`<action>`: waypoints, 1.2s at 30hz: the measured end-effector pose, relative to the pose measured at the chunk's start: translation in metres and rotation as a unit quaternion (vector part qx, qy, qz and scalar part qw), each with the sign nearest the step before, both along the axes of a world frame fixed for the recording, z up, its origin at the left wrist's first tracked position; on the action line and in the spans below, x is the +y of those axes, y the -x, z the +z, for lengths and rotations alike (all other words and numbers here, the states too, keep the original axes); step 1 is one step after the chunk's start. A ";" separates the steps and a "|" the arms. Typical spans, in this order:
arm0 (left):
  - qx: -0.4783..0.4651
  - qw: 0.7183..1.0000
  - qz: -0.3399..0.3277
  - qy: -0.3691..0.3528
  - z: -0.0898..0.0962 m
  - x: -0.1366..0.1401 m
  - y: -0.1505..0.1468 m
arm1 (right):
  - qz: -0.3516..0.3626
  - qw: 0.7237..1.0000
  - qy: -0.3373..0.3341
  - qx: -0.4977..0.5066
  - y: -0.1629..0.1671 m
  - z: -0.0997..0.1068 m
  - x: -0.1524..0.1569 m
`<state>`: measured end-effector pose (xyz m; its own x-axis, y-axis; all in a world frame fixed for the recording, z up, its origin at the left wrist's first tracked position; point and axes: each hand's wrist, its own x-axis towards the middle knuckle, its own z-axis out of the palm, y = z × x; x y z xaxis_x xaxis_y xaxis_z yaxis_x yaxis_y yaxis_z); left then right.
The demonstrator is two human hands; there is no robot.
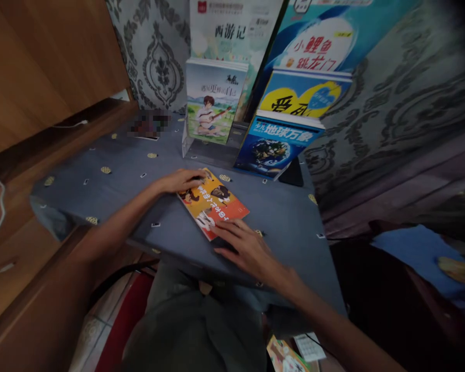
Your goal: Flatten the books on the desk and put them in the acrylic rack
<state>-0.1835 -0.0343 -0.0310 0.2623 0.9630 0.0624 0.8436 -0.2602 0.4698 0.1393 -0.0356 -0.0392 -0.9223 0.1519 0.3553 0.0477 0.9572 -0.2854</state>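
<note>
An orange and red book (211, 199) with drawn figures and Chinese characters on its cover lies closed and askew on the cloth-covered table. My left hand (182, 181) rests on the book's far left end, fingers stretched over the cover. Across the near right end lies my right hand (246, 245), its fingers spread and their tips on the cover, the thumb off the book's edge. Both palms face down, and neither hand visibly grips the book.
Behind the book, a stand (209, 151) props up books, among them one with a guitar player (211, 106) and a blue earth book (275, 144). A dark flat object (292, 173) lies beside them. Wooden furniture (54, 67) flanks the left; blue fabric (422, 253) lies right.
</note>
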 end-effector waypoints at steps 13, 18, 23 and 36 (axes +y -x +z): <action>-0.026 0.991 0.071 -0.110 -0.032 0.000 -0.003 | -0.013 0.999 -0.031 0.008 0.023 -0.008 0.009; -0.033 0.990 0.074 -0.112 -0.034 0.002 -0.002 | 0.032 0.998 0.015 0.042 0.026 -0.010 0.018; -0.037 0.990 0.074 -0.112 -0.035 0.002 -0.001 | 0.060 0.995 0.056 0.057 0.026 -0.009 0.025; -0.038 0.991 0.071 -0.110 -0.035 0.002 -0.001 | 0.030 0.998 0.007 0.061 0.019 -0.009 0.009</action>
<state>-0.1828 -0.0324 -0.0658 0.1113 0.9504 0.2903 0.8430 -0.2450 0.4789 0.1203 -0.0265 -0.0482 -0.8800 0.1042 0.4635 -0.0450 0.9529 -0.2998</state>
